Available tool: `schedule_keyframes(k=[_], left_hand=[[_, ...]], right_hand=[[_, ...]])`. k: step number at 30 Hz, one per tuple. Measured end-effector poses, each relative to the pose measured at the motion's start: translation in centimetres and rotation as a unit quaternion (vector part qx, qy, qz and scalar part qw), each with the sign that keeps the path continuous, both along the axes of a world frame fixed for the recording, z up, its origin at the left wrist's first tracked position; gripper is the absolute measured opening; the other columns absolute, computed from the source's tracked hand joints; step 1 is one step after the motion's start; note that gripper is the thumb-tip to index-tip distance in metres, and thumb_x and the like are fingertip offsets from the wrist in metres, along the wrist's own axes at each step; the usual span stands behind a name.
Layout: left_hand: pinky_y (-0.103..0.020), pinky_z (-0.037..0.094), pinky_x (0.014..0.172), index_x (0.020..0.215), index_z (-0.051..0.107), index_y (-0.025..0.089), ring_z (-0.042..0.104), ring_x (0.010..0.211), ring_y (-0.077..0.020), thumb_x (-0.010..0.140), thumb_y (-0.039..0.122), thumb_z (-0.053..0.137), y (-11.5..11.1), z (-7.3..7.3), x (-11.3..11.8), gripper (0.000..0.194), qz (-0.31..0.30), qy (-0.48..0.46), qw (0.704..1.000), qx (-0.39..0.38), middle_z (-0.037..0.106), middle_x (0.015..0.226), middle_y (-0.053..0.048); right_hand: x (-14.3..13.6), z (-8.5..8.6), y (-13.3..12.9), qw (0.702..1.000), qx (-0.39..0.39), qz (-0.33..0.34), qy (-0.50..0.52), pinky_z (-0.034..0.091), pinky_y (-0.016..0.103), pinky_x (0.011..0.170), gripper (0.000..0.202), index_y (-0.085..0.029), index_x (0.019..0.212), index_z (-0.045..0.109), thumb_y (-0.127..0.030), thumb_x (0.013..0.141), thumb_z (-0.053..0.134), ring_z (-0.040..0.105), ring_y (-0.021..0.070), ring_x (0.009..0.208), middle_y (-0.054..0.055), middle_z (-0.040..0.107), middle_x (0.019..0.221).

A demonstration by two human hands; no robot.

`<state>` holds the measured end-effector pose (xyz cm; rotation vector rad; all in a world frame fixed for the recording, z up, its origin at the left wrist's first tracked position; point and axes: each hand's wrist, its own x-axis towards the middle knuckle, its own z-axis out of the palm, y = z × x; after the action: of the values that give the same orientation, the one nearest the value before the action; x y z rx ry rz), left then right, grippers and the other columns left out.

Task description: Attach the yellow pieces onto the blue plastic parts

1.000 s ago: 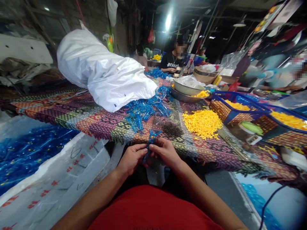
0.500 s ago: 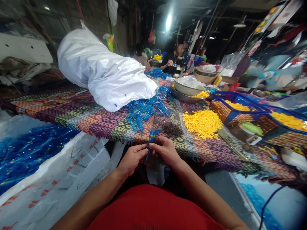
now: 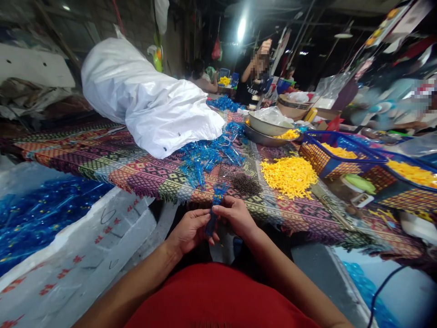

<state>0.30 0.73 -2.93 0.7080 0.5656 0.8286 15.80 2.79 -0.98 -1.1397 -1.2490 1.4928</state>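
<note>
A translucent blue plastic piece stands out between my hands at the table's front edge, its wider end pointing away from me. Small yellow bits show in it. My right hand pinches it from the right, thumb on top. On the other side, my left hand has its thumb and fingers around the lower end, the fingers curled beneath. Just beyond lie a heap of small dark parts and a pile of similar blue plastic pieces. Right of those is a heap of small yellow plastic parts.
A large white sack lies on the patterned cloth. Blue baskets of yellow parts and metal bowls stand to the right. A white foam box holding blue pieces is at lower left. Co-workers sit at the back.
My left hand's fingers have loosened and spread slightly below the piece, showing more of its lower end. My right hand stays nearly in place. A co-worker at the back has raised an arm.
</note>
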Motion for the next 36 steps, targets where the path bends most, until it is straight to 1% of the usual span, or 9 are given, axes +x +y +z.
schedule_keyframes(k=[6, 11, 14, 19, 23, 27, 31, 34, 36], left_hand=[[-0.031, 0.053, 0.053, 0.096, 0.065, 0.011, 0.063, 0.059, -0.0178, 0.075, 0.025, 0.062, -0.4, -0.1, 0.7, 0.025, 0.037, 0.024, 0.999, -0.009, 0.066, 0.076, -0.008], [-0.031, 0.053, 0.059, 0.090, 0.067, 0.010, 0.060, 0.062, -0.0144, 0.071, 0.020, 0.065, -0.5, -0.3, 1.5, 0.021, 0.053, 0.065, 0.996, 0.027, 0.064, 0.073, -0.006], [-0.028, 0.052, 0.057, 0.090, 0.066, 0.010, 0.058, 0.060, -0.0125, 0.071, 0.018, 0.064, -0.5, -0.1, 1.8, 0.021, 0.056, 0.079, 0.994, 0.042, 0.062, 0.071, -0.004], [-0.026, 0.051, 0.055, 0.098, 0.061, 0.014, 0.059, 0.065, -0.0138, 0.069, 0.016, 0.064, -0.4, 0.8, 1.8, 0.029, 0.124, 0.080, 0.988, 0.048, 0.064, 0.080, -0.004], [-0.025, 0.051, 0.057, 0.107, 0.058, 0.015, 0.062, 0.071, -0.0162, 0.068, 0.016, 0.065, -0.1, 1.3, 1.6, 0.040, 0.134, 0.073, 0.987, 0.057, 0.065, 0.093, -0.006], [-0.025, 0.051, 0.058, 0.107, 0.060, 0.013, 0.063, 0.075, -0.0178, 0.068, 0.019, 0.067, 0.2, 0.9, 1.5, 0.040, 0.131, 0.049, 0.989, 0.053, 0.065, 0.097, -0.009], [-0.026, 0.051, 0.056, 0.106, 0.060, 0.013, 0.064, 0.073, -0.0185, 0.067, 0.021, 0.069, 0.5, 0.2, 1.4, 0.041, 0.119, 0.008, 0.992, 0.035, 0.064, 0.101, -0.011], [-0.028, 0.052, 0.055, 0.105, 0.060, 0.013, 0.065, 0.069, -0.0184, 0.067, 0.021, 0.069, 0.8, -0.2, 1.1, 0.040, 0.114, -0.005, 0.993, 0.016, 0.065, 0.094, -0.010], [-0.029, 0.052, 0.056, 0.102, 0.059, 0.014, 0.065, 0.065, -0.0181, 0.068, 0.019, 0.068, 1.0, -0.4, 0.9, 0.036, 0.109, -0.006, 0.994, 0.001, 0.064, 0.086, -0.007]], right_hand=[[-0.1, 0.4, -0.2, 0.997, 0.063, -0.028, -0.020, 0.037, 0.021, 0.047, 0.021, -0.017, 0.075, 0.056, -0.032, 0.066, 0.067, 0.046, 0.0087, 0.052, -0.003, 0.053, 0.063], [0.5, 1.2, -0.3, 0.967, 0.177, -0.044, -0.176, 0.038, 0.023, 0.055, 0.013, -0.018, 0.070, 0.058, -0.030, 0.073, 0.059, 0.046, 0.0117, 0.060, -0.002, 0.052, 0.062], [0.8, 1.6, -0.4, 0.948, 0.211, -0.046, -0.236, 0.038, 0.023, 0.057, 0.011, -0.017, 0.072, 0.061, -0.028, 0.075, 0.058, 0.047, 0.0127, 0.063, -0.001, 0.054, 0.063], [0.8, 1.5, -0.4, 0.936, 0.235, -0.033, -0.261, 0.041, 0.025, 0.060, 0.012, -0.018, 0.081, 0.064, -0.026, 0.076, 0.058, 0.053, 0.0148, 0.067, 0.000, 0.060, 0.069], [0.6, 1.2, -0.2, 0.918, 0.279, 0.000, -0.280, 0.043, 0.028, 0.069, 0.017, -0.020, 0.091, 0.066, -0.026, 0.078, 0.058, 0.057, 0.0172, 0.077, 0.003, 0.065, 0.083], [0.3, 1.0, -0.2, 0.902, 0.282, -0.044, -0.323, 0.045, 0.030, 0.068, 0.031, -0.018, 0.104, 0.064, -0.026, 0.074, 0.062, 0.059, 0.0194, 0.075, 0.006, 0.067, 0.083], [0.4, 1.2, -0.4, 0.901, 0.290, -0.055, -0.319, 0.047, 0.031, 0.070, 0.030, -0.018, 0.102, 0.064, -0.026, 0.074, 0.061, 0.062, 0.0203, 0.077, 0.007, 0.068, 0.085], [1.3, 1.3, 0.4, 0.908, 0.280, -0.072, -0.304, 0.048, 0.031, 0.070, 0.029, -0.020, 0.104, 0.063, -0.029, 0.077, 0.059, 0.062, 0.0197, 0.079, 0.007, 0.068, 0.088], [2.4, 1.1, 1.5, 0.891, 0.276, -0.082, -0.351, 0.048, 0.032, 0.070, 0.031, -0.019, 0.105, 0.063, -0.031, 0.078, 0.058, 0.062, 0.0201, 0.080, 0.008, 0.067, 0.090]])
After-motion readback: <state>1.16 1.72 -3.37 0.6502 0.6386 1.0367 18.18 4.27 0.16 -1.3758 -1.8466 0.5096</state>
